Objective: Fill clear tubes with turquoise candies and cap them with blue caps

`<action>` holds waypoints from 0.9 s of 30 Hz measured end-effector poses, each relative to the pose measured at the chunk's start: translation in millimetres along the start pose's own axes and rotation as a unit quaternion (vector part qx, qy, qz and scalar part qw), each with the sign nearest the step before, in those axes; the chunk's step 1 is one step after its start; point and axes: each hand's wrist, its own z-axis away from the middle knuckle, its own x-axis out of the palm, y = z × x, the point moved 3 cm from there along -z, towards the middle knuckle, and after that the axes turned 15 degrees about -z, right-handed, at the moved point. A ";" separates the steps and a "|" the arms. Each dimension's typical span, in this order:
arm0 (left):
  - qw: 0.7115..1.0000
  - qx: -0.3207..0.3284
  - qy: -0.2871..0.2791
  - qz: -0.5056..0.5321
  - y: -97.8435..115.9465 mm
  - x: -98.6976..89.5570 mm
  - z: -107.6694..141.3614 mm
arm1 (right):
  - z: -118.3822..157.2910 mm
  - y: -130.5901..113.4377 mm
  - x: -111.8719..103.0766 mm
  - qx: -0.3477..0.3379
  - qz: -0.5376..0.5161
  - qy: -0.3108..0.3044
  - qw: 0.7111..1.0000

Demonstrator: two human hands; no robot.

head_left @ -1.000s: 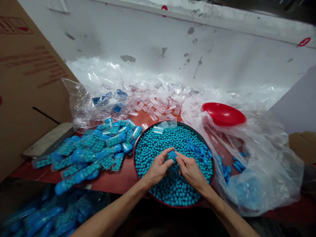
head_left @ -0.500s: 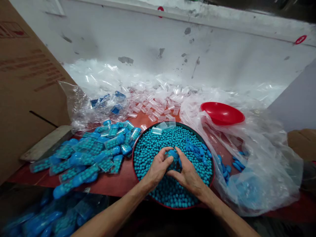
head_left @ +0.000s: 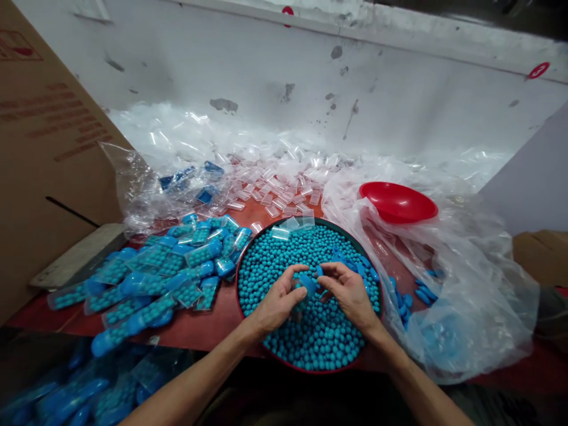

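Note:
A round tub (head_left: 238,296) full of small blue balls (head_left: 319,346) stands before me, and both hands are above it. My left hand (head_left: 276,303) is closed round a small clear container with a blue top (head_left: 307,285), partly hidden by the fingers. Just to its right, my right hand (head_left: 350,296) pinches a small blue plastic piece (head_left: 319,271). More loose blue pieces (head_left: 361,269) lie on the balls at the tub's right side. Several clear plastic pieces (head_left: 290,225) rest at the tub's far edge.
Filled blue-topped containers (head_left: 177,266) are heaped left of the tub, with more below the table edge. Clear pieces (head_left: 275,195) spread behind it. A red bowl (head_left: 399,202) sits on plastic bags (head_left: 479,307) at right. A cardboard box (head_left: 53,154) stands at left.
My right hand has moved right, away from the container, with a small blue piece in its fingers. My left hand still holds the container. The view has shifted slightly.

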 end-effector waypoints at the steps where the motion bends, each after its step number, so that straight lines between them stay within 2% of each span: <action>1: 1.000 0.006 0.021 -0.005 1.6 1.3 -0.1 | 3.7 -0.9 2.9 -0.021 0.051 -0.022 0.998; 3: 0.998 0.018 0.056 -0.012 5.4 3.8 0.0 | 13.1 -3.5 9.8 -0.076 0.170 -0.076 0.980; 5: 0.998 0.013 0.065 -0.006 8.7 6.1 0.2 | 21.7 -4.9 15.6 -0.118 0.279 -0.112 0.946; 8: 0.998 0.009 0.054 0.017 13.2 7.2 0.4 | 26.9 -2.9 20.7 -0.132 0.367 -0.112 0.914; 12: 0.997 0.017 0.053 0.049 15.7 8.2 0.3 | 24.8 1.5 26.3 -0.193 0.374 -0.078 0.904; 15: 0.994 -0.002 0.094 0.050 15.1 11.1 0.5 | 23.7 9.7 29.3 -0.244 0.380 -0.055 0.890; 18: 0.992 -0.002 0.123 0.003 15.9 13.6 1.5 | 26.3 19.3 30.9 -0.272 0.385 -0.030 0.881; 20: 0.991 0.007 0.127 -0.048 15.8 11.7 3.1 | 28.9 22.6 31.7 -0.264 0.380 -0.020 0.886; 22: 0.988 0.017 0.120 -0.096 14.6 4.2 6.1 | 29.7 22.7 33.4 -0.221 0.381 -0.060 0.896; 24: 0.984 0.019 0.117 -0.134 13.7 -11.2 10.9 | 27.5 19.7 34.7 -0.167 0.390 -0.137 0.895; 27: 0.969 0.010 0.165 -0.183 16.5 -53.3 19.7 | 13.4 10.1 30.6 -0.131 0.413 -0.198 0.879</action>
